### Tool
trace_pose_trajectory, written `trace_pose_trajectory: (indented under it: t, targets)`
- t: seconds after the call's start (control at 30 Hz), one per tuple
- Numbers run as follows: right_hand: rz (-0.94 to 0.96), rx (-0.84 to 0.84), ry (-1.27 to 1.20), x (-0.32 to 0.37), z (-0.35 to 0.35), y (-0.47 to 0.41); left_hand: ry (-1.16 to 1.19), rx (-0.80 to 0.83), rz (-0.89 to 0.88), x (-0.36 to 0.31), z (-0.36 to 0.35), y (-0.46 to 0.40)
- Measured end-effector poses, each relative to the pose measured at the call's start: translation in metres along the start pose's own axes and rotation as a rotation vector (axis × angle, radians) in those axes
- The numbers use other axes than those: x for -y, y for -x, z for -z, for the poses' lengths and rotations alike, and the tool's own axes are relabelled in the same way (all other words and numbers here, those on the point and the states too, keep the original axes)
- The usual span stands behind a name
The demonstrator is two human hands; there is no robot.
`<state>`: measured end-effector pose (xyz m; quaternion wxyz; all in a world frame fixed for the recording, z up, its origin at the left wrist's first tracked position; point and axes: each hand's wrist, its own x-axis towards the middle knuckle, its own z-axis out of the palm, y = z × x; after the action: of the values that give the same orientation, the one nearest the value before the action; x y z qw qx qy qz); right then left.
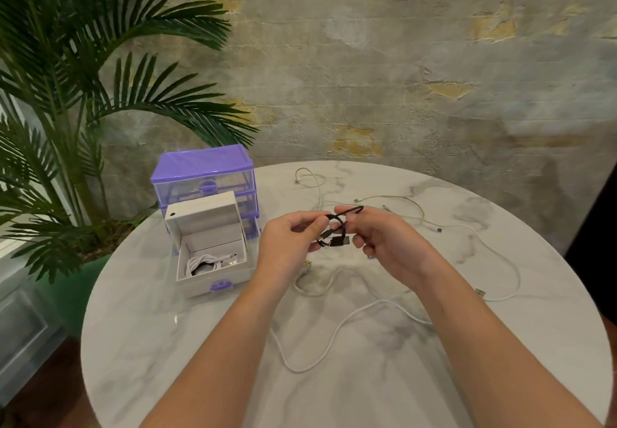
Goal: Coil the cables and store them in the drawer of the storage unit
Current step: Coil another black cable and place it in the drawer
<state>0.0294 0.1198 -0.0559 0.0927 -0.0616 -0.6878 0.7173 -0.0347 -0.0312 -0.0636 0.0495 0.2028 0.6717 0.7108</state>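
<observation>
I take the open drawer (213,270) as my landmark: it stands pulled out of the purple storage unit (203,177) at the left of the marble table (367,377), with a coiled white cable (203,263) already inside. Right of the drawer, above the tabletop, my left hand (287,247) and right hand (384,240) both pinch the short black cable (337,227), bent into a small loop. The biggest risk, I judge, is the stiff loop springing open if either pinch loosens. Next, loose white cables (367,304) sprawl right of the drawer and could snag. A palm plant (83,93) stands behind the drawer, clear of my path.
</observation>
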Motion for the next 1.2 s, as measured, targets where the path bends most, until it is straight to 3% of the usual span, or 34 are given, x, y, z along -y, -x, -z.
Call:
trace_pose_trajectory:
  t: [0.07,0.2,0.47,1.0,1.2]
  targets:
    - [0.004,0.046,0.02,0.001,-0.004,0.001,-0.013,-0.02,-0.015,0.001,0.001,-0.001]
    - [0.024,-0.033,0.182,-0.002,-0.008,0.002,-0.038,-0.019,-0.015,0.002,0.0,0.0]
    - [0.039,-0.116,0.139,-0.005,-0.01,0.0,-0.068,-0.039,0.03,0.004,-0.001,-0.002]
    - [-0.025,-0.357,0.657,-0.009,0.01,-0.004,0.25,-0.017,0.223,-0.001,0.007,-0.007]
    - [-0.037,-0.319,0.872,-0.008,0.007,0.0,0.261,0.0,0.212,0.002,0.003,-0.006]
